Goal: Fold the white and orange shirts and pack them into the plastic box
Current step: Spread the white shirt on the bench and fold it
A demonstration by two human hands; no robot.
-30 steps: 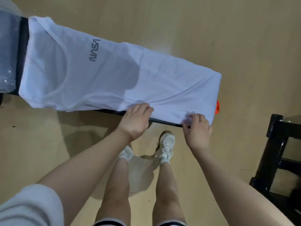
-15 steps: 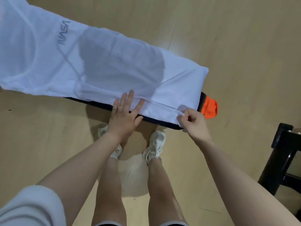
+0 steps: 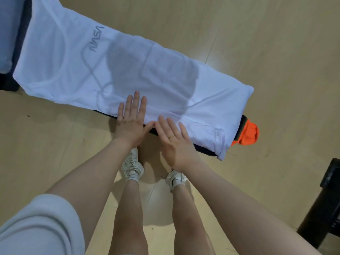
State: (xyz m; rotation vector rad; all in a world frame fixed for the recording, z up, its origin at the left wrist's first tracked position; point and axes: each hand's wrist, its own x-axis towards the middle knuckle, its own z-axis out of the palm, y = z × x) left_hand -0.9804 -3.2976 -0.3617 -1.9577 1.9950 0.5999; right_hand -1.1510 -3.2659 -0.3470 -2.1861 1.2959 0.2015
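Observation:
A white shirt [image 3: 128,70] with a grey NASA logo lies spread lengthwise over a narrow dark bench [image 3: 206,150], its sides folded in. My left hand [image 3: 131,120] rests flat on the shirt's near edge, fingers apart. My right hand [image 3: 174,138] lies flat beside it, thumbs nearly touching, holding nothing. An orange shirt [image 3: 248,134] is bunched at the bench's right end, mostly hidden under the white one. A translucent plastic thing [image 3: 8,34] at the far left edge may be the box.
Light wooden floor surrounds the bench. A black frame or stand [image 3: 327,199] sits at the right edge. My legs and white shoes [image 3: 132,166] stand close to the bench's near side.
My right hand let go of the shirt's near corner and now lies flat next to my left hand. The left hand stayed flat on the edge. The camera view shifted.

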